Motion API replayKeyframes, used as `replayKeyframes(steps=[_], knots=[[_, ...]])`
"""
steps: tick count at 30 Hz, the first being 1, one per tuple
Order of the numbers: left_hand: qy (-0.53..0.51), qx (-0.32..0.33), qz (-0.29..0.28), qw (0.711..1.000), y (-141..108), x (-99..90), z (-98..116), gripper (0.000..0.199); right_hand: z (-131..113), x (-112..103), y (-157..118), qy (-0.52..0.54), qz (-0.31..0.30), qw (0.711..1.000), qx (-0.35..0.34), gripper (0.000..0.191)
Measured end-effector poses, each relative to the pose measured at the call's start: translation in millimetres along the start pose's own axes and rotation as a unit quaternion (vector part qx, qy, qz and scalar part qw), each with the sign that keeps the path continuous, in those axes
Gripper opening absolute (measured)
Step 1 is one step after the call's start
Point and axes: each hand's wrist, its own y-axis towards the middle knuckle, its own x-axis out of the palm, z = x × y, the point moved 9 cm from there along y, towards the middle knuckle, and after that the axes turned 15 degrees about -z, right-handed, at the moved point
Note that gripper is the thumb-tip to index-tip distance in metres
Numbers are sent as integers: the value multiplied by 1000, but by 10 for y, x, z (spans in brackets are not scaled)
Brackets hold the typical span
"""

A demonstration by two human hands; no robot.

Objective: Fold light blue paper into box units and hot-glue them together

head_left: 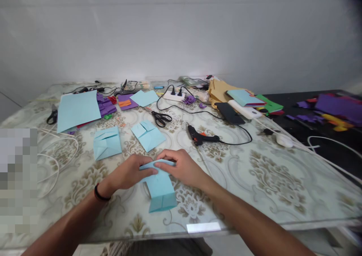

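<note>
Head: paper (pixel 160 185) (light blue) between fingers (pixel 166 167)

Creased light-blue paper (pixel 160 186), partly folded, lies on patterned tabletop (pixel 234 188)

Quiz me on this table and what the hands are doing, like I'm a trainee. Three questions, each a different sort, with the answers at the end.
1. True or false: the open black-handled metal scissors near the middle of the table touch the black pistol-shaped glue gun.

2. What do the left hand and the right hand hold between them?
A) a purple paper sheet
B) a folded light-blue paper piece
C) a white plastic power strip

3. Fill in the blank: the thin dark wristband is on the ____ wrist.

Key: 1. False; 2. B; 3. left
</note>
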Motion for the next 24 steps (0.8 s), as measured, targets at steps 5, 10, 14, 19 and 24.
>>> replayKeyframes(steps=[5,10,14,19,24], knots=[[12,4,0,1000,5,45,32,31,-17,23,-7,-19,-6,1000,0,18],[31,-11,4,999,-4,15,11,36,66,-16,-6,-3,-3,1000,13,21],[17,-18,48,999,-23,-63,-35,33,133,-72,-1,10,11,999,31,22],[-5,-25,55,998,-8,-56,-74,35,137,-111,-4,17,27,999,39,24],[-21,-25,8,999,32,39,-66,35,80,-99,-18,13,44,999,23,30]])
